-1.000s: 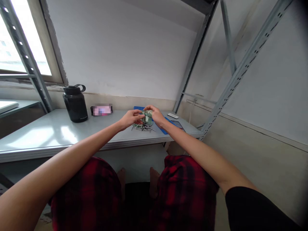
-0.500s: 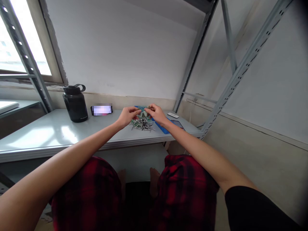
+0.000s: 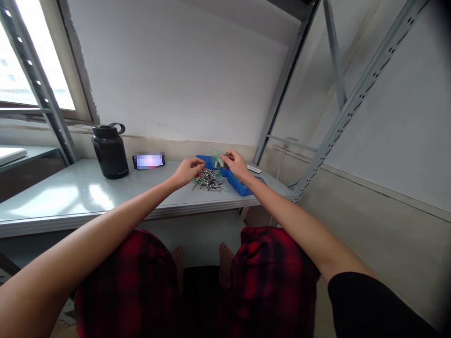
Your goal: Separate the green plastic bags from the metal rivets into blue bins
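My right hand (image 3: 237,165) pinches a small clear greenish plastic bag (image 3: 216,158) with white pieces inside, held up over blue bins. My left hand (image 3: 189,172) is just left of the bag, with thumb and fingers apart and nothing visible between them. Under and beside its fingertips lies a heap of thin silvery metal pins (image 3: 209,180), some with dark or green parts. One blue bin (image 3: 239,184) sits by my right wrist, partly hidden by the forearm. Another blue bin (image 3: 204,159) stands behind the heap.
A large black bottle (image 3: 110,152) stands at the left, with a propped phone (image 3: 148,160) beside it. At the right lie a small white flat object (image 3: 254,169) and a dark flat device (image 3: 260,180). Metal shelf posts (image 3: 287,84) frame the grey tabletop (image 3: 63,188).
My left hand has let go of the plastic bag and drawn slightly away. The bag has shifted right with my right hand, and the blue bins show more.
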Demonstrator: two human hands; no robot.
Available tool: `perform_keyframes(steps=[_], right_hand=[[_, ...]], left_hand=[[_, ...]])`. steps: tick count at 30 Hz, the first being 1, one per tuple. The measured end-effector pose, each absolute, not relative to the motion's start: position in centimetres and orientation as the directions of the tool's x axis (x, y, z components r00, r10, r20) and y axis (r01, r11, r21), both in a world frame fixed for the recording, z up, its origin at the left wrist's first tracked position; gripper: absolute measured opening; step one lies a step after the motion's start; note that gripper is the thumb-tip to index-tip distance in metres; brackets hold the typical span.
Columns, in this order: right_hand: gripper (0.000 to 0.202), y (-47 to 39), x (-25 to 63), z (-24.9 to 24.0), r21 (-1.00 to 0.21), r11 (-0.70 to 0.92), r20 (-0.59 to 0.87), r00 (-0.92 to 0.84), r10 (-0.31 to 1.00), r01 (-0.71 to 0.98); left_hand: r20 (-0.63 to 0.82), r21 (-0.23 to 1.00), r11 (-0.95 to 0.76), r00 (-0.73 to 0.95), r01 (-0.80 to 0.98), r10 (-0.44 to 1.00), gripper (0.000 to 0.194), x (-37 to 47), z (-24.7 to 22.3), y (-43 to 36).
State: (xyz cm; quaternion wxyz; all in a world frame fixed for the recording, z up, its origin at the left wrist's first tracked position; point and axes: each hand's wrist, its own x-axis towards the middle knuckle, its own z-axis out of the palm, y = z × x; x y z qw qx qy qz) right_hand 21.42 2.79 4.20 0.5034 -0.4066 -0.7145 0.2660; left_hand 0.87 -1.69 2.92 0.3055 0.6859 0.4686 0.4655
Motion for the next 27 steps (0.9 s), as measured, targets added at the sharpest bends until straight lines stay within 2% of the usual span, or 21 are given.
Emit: perform_keyframes(steps=[3, 6, 8, 11, 15, 19, 22, 25, 27], right_hand=[[0.031, 3.5, 21.9, 4.3, -0.800, 0.508, 0.485, -0.154, 0.861, 0.320], [0.026, 4.5, 22.8, 4.5, -0.780, 0.495, 0.484, -0.133, 0.865, 0.382], [0.024, 5.5, 23.6, 4.7, -0.749, 0.460, 0.483, -0.082, 0.872, 0.477], [0.020, 7.2, 25.1, 5.2, -0.676, 0.326, 0.450, 0.020, 0.893, 0.661], [0.016, 9.4, 27.1, 5.8, -0.487, 0.186, 0.365, 0.005, 0.931, 0.853], [0.015, 10.9, 28.3, 6.1, -0.234, 0.095, 0.160, -0.058, 0.985, 0.968], [0.016, 11.2, 28.4, 5.9, -0.089, 0.026, -0.003, -0.026, 1.000, 0.996], [0.021, 11.0, 28.6, 5.5, -0.120, -0.010, -0.114, -0.004, 0.993, 0.993], [0.023, 10.8, 29.1, 5.1, -0.168, -0.018, -0.130, -0.005, 0.992, 0.986]], left_hand=[[0.337, 0.835, -0.379, 0.175, 0.400, 0.925, 0.029, 0.8, 2.7, -1.5], [0.255, 0.811, -0.360, 0.274, 0.461, 0.927, 0.034, 0.7, 2.2, -1.2], [0.173, 0.788, -0.334, 0.335, 0.516, 0.926, 0.037, 0.5, 1.8, -1.0], [0.100, 0.741, -0.323, 0.378, 0.589, 0.920, 0.040, 0.2, 1.3, -0.7], [0.103, 0.653, -0.370, 0.406, 0.661, 0.908, 0.039, 0.0, 1.3, -0.7], [0.112, 0.533, -0.442, 0.458, 0.721, 0.882, 0.037, 0.0, 1.5, -1.1], [0.082, 0.453, -0.463, 0.481, 0.762, 0.873, 0.035, -0.1, 1.3, -1.1], [0.081, 0.336, -0.492, 0.496, 0.803, 0.864, 0.035, -0.3, 0.9, -0.8], [0.058, 0.263, -0.505, 0.509, 0.822, 0.859, 0.035, -0.5, 0.7, -0.6]])
